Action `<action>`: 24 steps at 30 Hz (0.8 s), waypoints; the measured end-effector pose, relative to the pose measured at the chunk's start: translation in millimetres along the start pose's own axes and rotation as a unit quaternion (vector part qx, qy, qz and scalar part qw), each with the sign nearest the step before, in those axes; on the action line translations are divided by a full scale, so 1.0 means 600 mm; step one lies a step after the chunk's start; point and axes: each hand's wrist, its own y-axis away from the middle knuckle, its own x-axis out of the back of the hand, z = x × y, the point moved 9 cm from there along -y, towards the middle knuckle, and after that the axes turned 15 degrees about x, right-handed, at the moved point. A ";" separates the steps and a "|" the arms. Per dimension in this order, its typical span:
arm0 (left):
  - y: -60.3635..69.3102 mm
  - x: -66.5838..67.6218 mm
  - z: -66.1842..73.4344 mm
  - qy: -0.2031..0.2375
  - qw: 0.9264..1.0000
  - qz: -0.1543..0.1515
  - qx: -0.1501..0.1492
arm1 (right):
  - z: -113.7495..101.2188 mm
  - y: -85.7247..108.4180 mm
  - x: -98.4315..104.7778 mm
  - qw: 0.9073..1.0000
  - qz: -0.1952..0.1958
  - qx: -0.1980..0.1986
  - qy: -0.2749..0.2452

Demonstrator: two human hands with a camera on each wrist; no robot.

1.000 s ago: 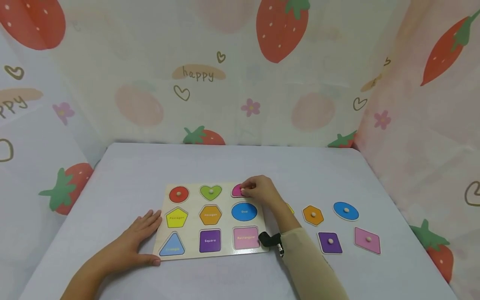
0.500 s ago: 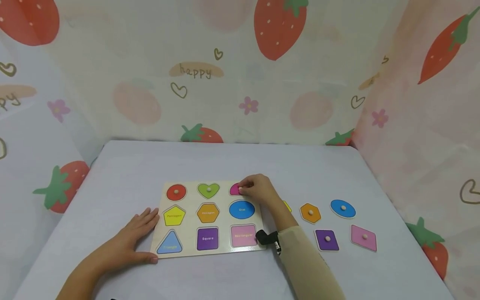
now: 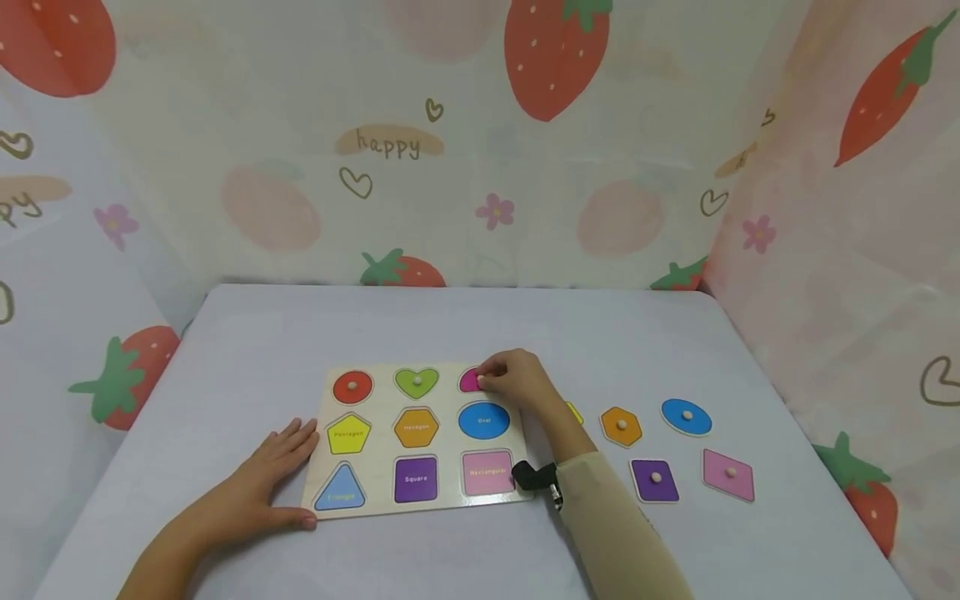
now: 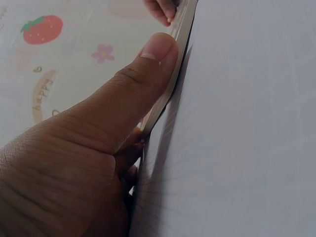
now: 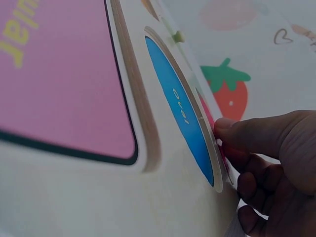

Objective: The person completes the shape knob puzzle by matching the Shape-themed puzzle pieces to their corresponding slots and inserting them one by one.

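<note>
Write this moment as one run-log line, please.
right hand: pinches magenta piece, top right of puzzle board; left hand: touches board's left edge; loose: hexagon, oval, square, rectangle, partly hidden yellow piece

A rectangular table under a smooth white cover spans the lower half of the head view, its far corners rounded. A pale, flat wooden board lies on it, lower left of centre. Toward the lower right lie a knobbed orange hexagonal piece, a knobbed blue oval piece and, lower in the frame, a knobbed purple square piece and a knobbed pink four-sided piece. A yellow piece, mostly hidden, shows left of the hexagonal one.
</note>
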 end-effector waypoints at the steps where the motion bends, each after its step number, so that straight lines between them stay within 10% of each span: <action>1: 0.001 -0.001 0.000 -0.001 1.000 -0.001 0.000 | 0.001 0.001 -0.001 1.000 -0.002 0.000 0.000; 24: 0.006 0.004 0.010 -0.009 1.000 -0.003 -0.011 | -0.016 0.002 0.007 0.999 -0.008 0.017 0.030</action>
